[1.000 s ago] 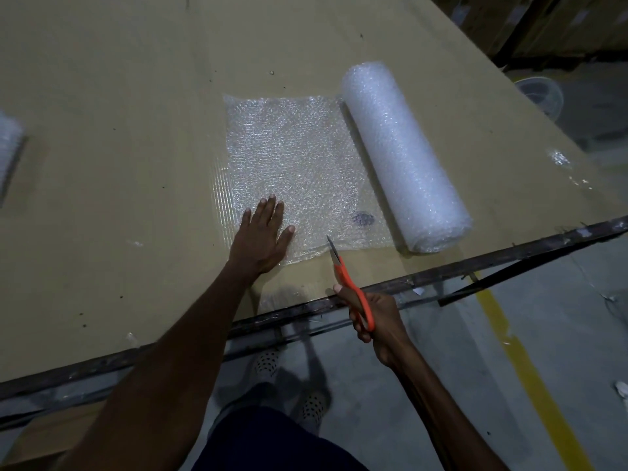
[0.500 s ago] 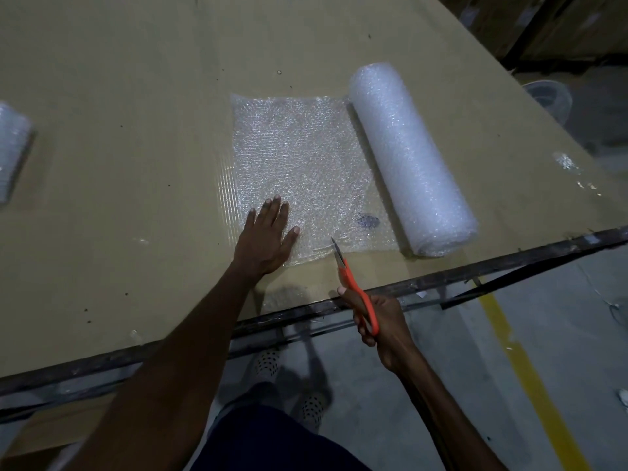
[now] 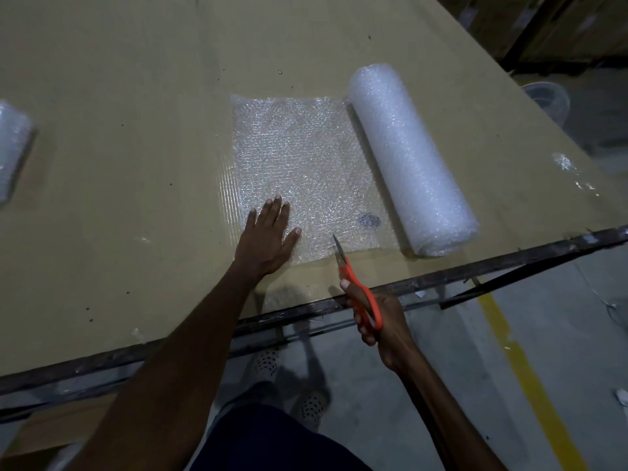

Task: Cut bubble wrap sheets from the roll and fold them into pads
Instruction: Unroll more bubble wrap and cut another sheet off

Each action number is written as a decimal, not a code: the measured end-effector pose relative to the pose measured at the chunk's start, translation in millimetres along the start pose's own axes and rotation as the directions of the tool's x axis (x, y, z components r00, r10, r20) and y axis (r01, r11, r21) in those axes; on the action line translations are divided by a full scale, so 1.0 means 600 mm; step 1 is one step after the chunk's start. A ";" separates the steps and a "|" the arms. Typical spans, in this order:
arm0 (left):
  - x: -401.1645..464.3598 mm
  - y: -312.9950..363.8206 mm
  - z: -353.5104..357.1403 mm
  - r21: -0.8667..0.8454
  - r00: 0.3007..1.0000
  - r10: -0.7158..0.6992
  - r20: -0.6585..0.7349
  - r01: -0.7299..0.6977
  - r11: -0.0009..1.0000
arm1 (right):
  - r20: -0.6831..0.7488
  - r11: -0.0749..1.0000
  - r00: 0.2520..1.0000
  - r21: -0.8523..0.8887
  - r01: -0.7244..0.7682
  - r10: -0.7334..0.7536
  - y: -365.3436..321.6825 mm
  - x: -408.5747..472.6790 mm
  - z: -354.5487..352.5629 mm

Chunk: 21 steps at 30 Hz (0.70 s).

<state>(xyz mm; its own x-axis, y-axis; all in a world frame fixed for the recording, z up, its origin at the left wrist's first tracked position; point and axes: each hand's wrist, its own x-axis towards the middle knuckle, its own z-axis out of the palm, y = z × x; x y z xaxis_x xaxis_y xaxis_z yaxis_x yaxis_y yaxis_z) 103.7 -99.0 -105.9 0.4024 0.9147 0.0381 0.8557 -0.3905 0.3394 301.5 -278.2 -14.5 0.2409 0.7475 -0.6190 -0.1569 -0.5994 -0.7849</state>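
A broad cardboard-covered worktable point(image 3: 136, 96) edged in dark metal filled the dim warehouse scene, with bare concrete floor and a yellow floor line point(image 3: 530, 375) below it. On the table lay a bubble wrap roll point(image 3: 411, 158), its long axis running away from the person and slightly leftward, with an unrolled sheet point(image 3: 299, 158) spread flat to its left and not yet cut free. The person's left hand point(image 3: 268, 232) pressed flat on the sheet's near left corner, fingers straight and spread. The right hand point(image 3: 377, 321) gripped the orange handles of a pair of scissors point(image 3: 353, 283), fingers curled through the loops; the blades pointed away from the body, their tip at the sheet's near edge, and whether they stood parted could not be told. The cut ahead appeared to run parallel to the roll, from the near edge toward the far one, between the flat hand and the roll, with the scissor hand the nearer of the two to the roll. More bubble wrap point(image 3: 12, 147) lay at the table's far left, well apart.
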 end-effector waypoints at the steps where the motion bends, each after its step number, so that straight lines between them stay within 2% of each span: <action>1: 0.000 0.000 0.000 -0.002 1.000 0.000 0.000 0.000 1.000 | 0.005 1.000 1.000 0.004 -0.002 0.002 0.003 -0.004 -0.004; 21: 0.000 0.000 -0.002 0.012 1.000 0.002 0.000 -0.002 1.000 | -0.026 1.000 1.000 0.009 0.012 -0.012 0.027 0.006 -0.001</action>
<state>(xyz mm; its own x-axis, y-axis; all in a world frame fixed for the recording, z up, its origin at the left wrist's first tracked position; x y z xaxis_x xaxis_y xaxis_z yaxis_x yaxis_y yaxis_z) 103.3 -99.1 -104.5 0.4039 0.9140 0.0388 0.8589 -0.3935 0.3277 300.6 -285.6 -29.5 0.2675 0.7469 -0.6087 -0.1622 -0.5878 -0.7926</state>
